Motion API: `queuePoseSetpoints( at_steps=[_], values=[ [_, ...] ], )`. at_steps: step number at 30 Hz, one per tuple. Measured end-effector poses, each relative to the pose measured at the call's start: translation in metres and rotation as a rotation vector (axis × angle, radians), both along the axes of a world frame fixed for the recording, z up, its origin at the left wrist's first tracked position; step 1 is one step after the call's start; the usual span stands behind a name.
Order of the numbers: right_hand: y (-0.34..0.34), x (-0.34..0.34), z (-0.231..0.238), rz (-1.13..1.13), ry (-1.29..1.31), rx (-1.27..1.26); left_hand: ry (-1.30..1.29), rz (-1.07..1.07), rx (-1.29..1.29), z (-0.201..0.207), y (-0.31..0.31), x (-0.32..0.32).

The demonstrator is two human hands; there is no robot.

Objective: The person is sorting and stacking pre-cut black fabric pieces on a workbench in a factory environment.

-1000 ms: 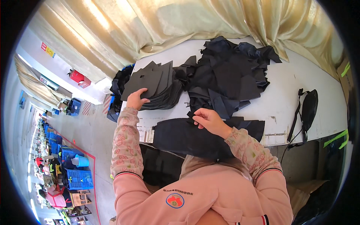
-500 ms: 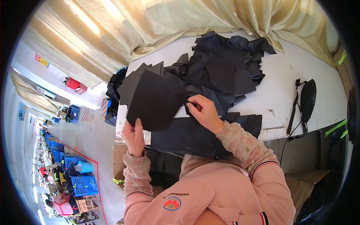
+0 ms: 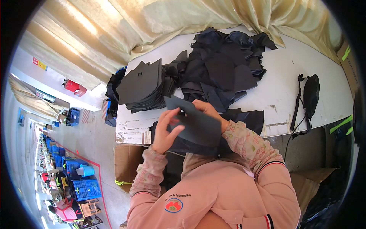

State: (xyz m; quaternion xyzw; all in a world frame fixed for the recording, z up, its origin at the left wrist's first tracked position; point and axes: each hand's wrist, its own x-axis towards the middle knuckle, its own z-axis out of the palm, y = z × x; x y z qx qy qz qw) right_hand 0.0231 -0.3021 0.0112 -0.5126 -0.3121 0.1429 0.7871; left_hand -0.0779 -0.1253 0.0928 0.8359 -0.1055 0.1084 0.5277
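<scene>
A stiff black panel point(image 3: 198, 128) is held tilted above the table's near edge, with a small opening near its left end. My right hand point(image 3: 209, 110) grips it along the far edge, its fingers partly hidden behind the panel. My left hand point(image 3: 166, 131) is at the panel's left end, thumb and fingers spread; whether the fingertips touch it is unclear. Under both hands, black fabric point(image 3: 248, 119) lies along the front of the table. A neat stack of black panels point(image 3: 143, 82) stands to the far left, the top one with a small cut-out.
A loose heap of black fabric pieces point(image 3: 225, 68) covers the middle back of the white table point(image 3: 282, 103). A black pouch with a strap point(image 3: 312, 97) lies to the right. Beige curtains point(image 3: 160, 23) hang behind. A cardboard box point(image 3: 127, 162) stands below the table's left front.
The panel has moved right and toward me, away from the stack, and turned. My left hand has let go of its lower left corner and spread its fingers.
</scene>
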Motion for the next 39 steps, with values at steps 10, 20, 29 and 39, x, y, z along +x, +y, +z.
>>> queuePoseSetpoints(
  at_steps=[10,20,29,39],
  values=[
    [-0.060,0.004,0.049,0.508,0.557,-0.301,-0.365,0.100,0.383,-0.023,-0.026,0.025],
    [-0.129,0.058,-0.012,0.292,-0.110,-0.841,0.026,0.300,-0.419,-0.020,0.042,0.012],
    [-0.191,0.060,-0.060,0.135,-0.266,-1.208,0.143,0.642,0.320,-0.112,0.237,-0.020],
    [-0.179,0.023,-0.006,-0.095,-0.359,-1.275,0.251,-0.512,0.252,-0.074,-0.049,0.111]
  ],
)
